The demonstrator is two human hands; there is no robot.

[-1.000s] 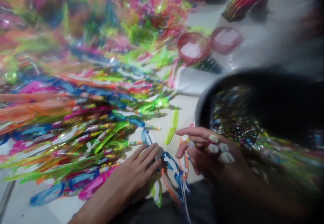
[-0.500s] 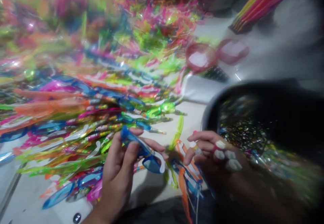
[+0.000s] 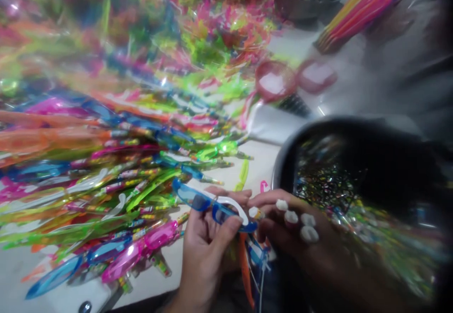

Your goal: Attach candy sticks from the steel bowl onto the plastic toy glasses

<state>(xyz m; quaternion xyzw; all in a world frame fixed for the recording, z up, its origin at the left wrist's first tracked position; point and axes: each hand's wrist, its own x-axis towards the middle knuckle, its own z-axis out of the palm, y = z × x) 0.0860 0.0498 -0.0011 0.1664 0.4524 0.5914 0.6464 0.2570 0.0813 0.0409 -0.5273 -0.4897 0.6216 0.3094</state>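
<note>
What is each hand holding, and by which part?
The left hand grips blue plastic toy sunglasses by the lower frame; the right hand pinches a small white-tipped piece at its end.

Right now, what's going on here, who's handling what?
A person is working with both bare hands. The left hand holds blue plastic toy glasses with a white strip. The right hand, its fingertips capped in white, pinches a small pale piece beside them. A dark bowl of glittery small parts sits to the right, and colourful plastic toy glasses are heaped across the white table.
</note>
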